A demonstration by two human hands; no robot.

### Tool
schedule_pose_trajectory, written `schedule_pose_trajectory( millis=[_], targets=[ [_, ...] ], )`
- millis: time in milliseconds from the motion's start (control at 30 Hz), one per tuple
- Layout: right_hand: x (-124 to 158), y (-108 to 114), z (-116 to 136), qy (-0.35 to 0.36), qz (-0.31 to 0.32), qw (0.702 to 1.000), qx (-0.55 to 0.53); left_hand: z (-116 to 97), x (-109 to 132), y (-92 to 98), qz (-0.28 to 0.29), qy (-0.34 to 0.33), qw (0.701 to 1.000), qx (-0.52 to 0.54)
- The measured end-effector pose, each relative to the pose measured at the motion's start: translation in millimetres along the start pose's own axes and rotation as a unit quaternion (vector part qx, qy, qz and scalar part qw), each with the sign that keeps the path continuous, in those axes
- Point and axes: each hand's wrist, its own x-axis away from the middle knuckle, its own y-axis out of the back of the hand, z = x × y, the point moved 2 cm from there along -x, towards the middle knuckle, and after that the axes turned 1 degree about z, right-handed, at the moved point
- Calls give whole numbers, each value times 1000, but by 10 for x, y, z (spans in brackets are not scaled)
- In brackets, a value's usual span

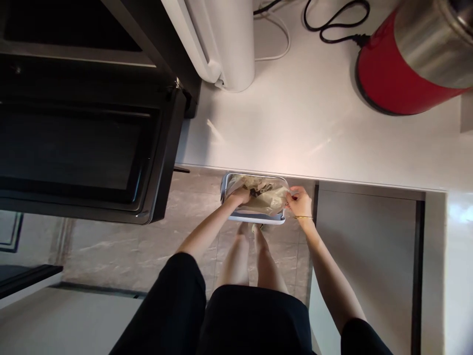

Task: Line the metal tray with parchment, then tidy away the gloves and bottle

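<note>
A white rectangular bin [260, 220] stands below the counter edge, lined with a thin, pale, see-through plastic bag [275, 201]. Crumpled light and dark bits [259, 187] lie inside the bag. My left hand [242, 195] reaches into the bin from the left side; its fingers are hidden by the bag and the contents. At the bin's right rim, my right hand [300, 202] pinches the edge of the bag between thumb and fingers. A gold bangle [303, 217] circles my right wrist.
A white counter [288, 133] runs in front of me, bearing a white upright appliance [236, 44], a red and steel appliance [399, 69] and a black cord [343, 24]. To the left, a black appliance door [155, 162] hangs open. A grey cabinet front [365, 256] is at right.
</note>
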Motion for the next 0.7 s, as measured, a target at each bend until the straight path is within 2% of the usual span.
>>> schedule_pose_trajectory(
  millis=[100, 167, 200, 233, 300, 367, 400, 467, 533, 633, 700],
  targets=[
    [93, 199, 44, 35, -63, 995, 68, -46, 268, 166, 21, -27, 998, -56],
    [187, 263, 156, 132, -95, 981, 103, -54, 446, 295, 31, -66, 991, -111],
    [231, 239, 229, 195, -72, 972, 106, -46, 521, 351, 39, -85, 986, -141],
    [265, 169, 304, 252, -16, 962, 104, -29, 582, 396, 47, -96, 980, -167],
    [287, -80, 419, 303, 155, 933, 114, 20, 665, 448, 57, -92, 974, -200],
    [232, -373, 454, 265, 291, 903, 172, 70, 714, 454, 51, -72, 973, -214],
    [181, -498, 446, 233, 323, 894, 207, 89, 735, 444, 42, -67, 973, -215],
    [68, -667, 405, 188, 346, 884, 253, 106, 780, 414, 20, -74, 972, -224],
    [-18, -726, 361, 184, 360, 880, 249, 106, 825, 390, 9, -90, 963, -252],
    [-94, -678, 319, 191, 373, 881, 219, 89, 864, 390, 16, -101, 952, -290],
    [-130, -622, 322, 191, 348, 899, 184, 68, 867, 411, 26, -102, 951, -290]
  ],
)
